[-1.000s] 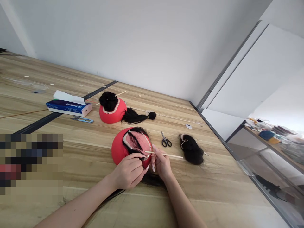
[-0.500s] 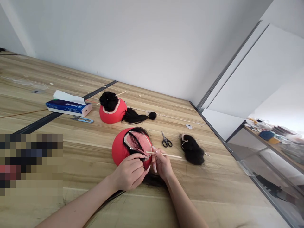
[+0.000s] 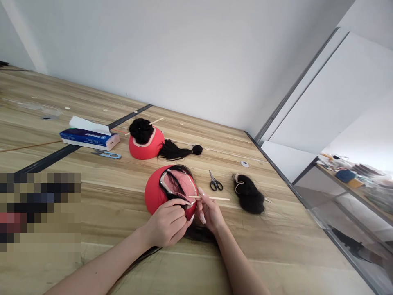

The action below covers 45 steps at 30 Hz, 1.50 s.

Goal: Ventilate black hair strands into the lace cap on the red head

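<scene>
A red dome-shaped wig block (image 3: pixel 152 192) carries a pale mesh piece (image 3: pixel 186 180), pinned around its edge with black hair (image 3: pixel 175 183) across it. My left hand (image 3: pixel 168 221) is closed at the near edge of the mesh, its fingers pinching black hair. Between the thumb and fingers of my right hand (image 3: pixel 210 211) is a thin pale wooden stick (image 3: pixel 216 198), its left end at the mesh edge. Whether a hook sits on that tip is too small to tell. Long dark hair hangs below both hands onto the table.
Behind stands a second red block (image 3: pixel 147 151) with bundled black hair, beside a tied hair bundle (image 3: pixel 176 151). Scissors (image 3: pixel 215 182) and a black hairpiece (image 3: pixel 248 194) lie right. Blue snips (image 3: pixel 110 155) and a tissue box (image 3: pixel 89 138) lie left. A blurred patch covers the lower left.
The wooden stick's free end has shifted slightly left and up as my right hand turned a little. My left hand stays at the same spot on the mesh.
</scene>
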Available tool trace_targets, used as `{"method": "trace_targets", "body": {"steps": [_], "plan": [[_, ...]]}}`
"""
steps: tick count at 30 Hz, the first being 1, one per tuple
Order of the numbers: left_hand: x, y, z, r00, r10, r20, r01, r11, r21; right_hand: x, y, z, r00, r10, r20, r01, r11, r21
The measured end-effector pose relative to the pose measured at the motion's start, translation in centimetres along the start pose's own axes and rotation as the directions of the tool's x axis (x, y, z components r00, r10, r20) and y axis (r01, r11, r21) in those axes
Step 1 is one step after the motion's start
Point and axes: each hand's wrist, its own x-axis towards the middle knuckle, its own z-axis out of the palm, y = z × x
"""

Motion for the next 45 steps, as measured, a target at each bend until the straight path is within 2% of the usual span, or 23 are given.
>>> {"method": "trace_targets", "body": {"steps": [5, 11, 16, 25, 38, 45], "plan": [[0.0, 0.0, 0.0, 1.000, 0.012, 0.003, -0.012, 1.000, -0.003, 0.1, -0.5, -0.3, 1.000, 0.029, -0.013, -0.028, 0.998, 0.062], [0.2, 0.1, -0.1, 1.000, 0.001, 0.000, -0.001, 1.000, 0.001, 0.2, -1.2, -0.9, 0.994, -0.086, -0.068, 0.090, 0.995, 0.050], [0.4, 0.1, -0.2, 1.000, 0.001, 0.005, -0.001, 1.000, -0.001, 0.1, -1.2, -0.6, 0.989, -0.128, -0.073, 0.131, 0.991, 0.037], [0.3, 0.0, -0.1, 1.000, 0.000, -0.006, 0.000, 1.000, -0.009, -0.6, -1.5, 0.4, 0.995, -0.101, -0.009, 0.101, 0.995, -0.029], [0.3, 0.0, -0.1, 1.000, -0.003, -0.006, 0.003, 1.000, -0.018, -0.3, -1.2, 0.1, 0.998, -0.046, -0.041, 0.048, 0.997, 0.054], [0.4, 0.1, -0.2, 1.000, -0.007, -0.020, 0.007, 1.000, -0.017, -0.4, -1.5, 0.6, 0.993, -0.073, -0.093, 0.068, 0.996, -0.061]]}}
